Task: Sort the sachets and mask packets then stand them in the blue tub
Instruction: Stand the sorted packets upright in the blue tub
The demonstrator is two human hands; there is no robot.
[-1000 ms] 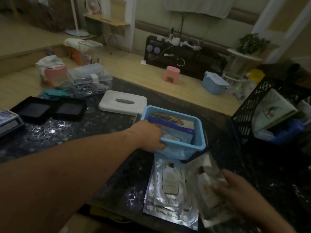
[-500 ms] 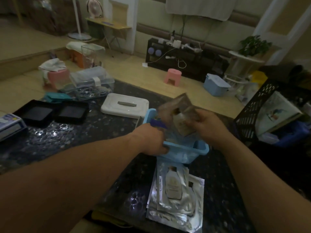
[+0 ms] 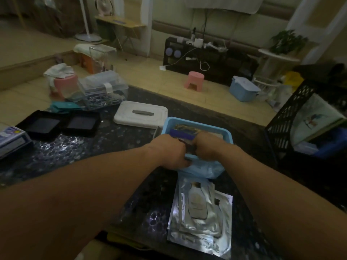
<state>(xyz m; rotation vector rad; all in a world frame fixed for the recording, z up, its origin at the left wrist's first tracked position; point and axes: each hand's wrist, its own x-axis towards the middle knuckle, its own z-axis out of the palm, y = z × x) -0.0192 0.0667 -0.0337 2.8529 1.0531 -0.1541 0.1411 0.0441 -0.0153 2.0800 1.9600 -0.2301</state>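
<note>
Nothing is legible; the print on the silver packets (image 3: 199, 212) is too blurred.

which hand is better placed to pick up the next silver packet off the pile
Probably the right hand: it sits directly beyond the silver packets, while the left hand grips the near wall of the blue tub, likely steadying it.
</note>
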